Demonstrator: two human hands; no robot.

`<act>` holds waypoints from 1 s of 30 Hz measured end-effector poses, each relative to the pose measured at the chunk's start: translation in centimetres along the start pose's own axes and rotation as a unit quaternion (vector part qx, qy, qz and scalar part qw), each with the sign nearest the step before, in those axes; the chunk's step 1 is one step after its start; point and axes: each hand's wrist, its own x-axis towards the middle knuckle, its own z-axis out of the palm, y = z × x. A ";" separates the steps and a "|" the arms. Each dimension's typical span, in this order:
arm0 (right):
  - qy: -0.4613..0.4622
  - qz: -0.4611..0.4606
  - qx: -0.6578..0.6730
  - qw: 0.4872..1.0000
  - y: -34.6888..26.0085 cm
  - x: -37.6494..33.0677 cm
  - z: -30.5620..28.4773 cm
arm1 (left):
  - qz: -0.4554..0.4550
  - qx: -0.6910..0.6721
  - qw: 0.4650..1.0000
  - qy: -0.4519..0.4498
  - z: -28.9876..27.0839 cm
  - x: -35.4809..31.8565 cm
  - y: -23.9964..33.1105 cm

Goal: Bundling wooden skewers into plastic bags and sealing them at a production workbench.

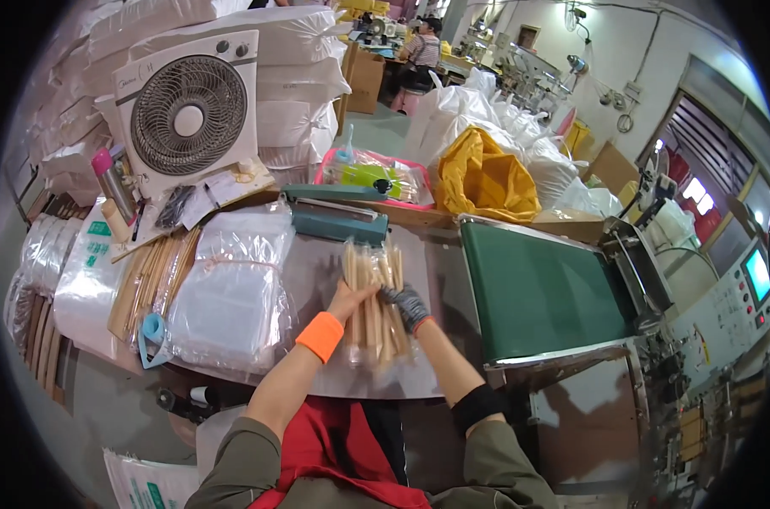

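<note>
A bundle of pale wooden sticks, apparently in clear plastic, stands between my hands over the grey tabletop. Its lower end is blurred. From the left, my bare left hand grips it, the thumb laid across the front; an orange band circles that wrist. My right hand, in a grey glove, closes on the bundle's right side. Just beyond the sticks lies a long teal sealer-like device with its arm raised. Left of my hands sits a stack of clear plastic bags.
A green conveyor belt runs at the right, beside a control panel. A white box fan stands back left near a pink-capped bottle. Behind the table are a pink tray and a yellow sack. A person stands far back.
</note>
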 end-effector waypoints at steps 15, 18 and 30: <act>-0.018 -0.037 0.082 0.996 15.0 -27.7 10.9 | 0.048 0.120 0.992 -0.008 -7.4 -25.2 -7.4; -0.024 0.022 0.024 0.999 10.7 -25.2 8.1 | 0.026 0.100 0.991 -0.082 -8.5 -24.9 -6.2; -0.264 -0.060 -0.080 0.959 3.3 -18.2 9.1 | -0.025 0.128 0.988 -0.080 -6.7 -21.7 -9.6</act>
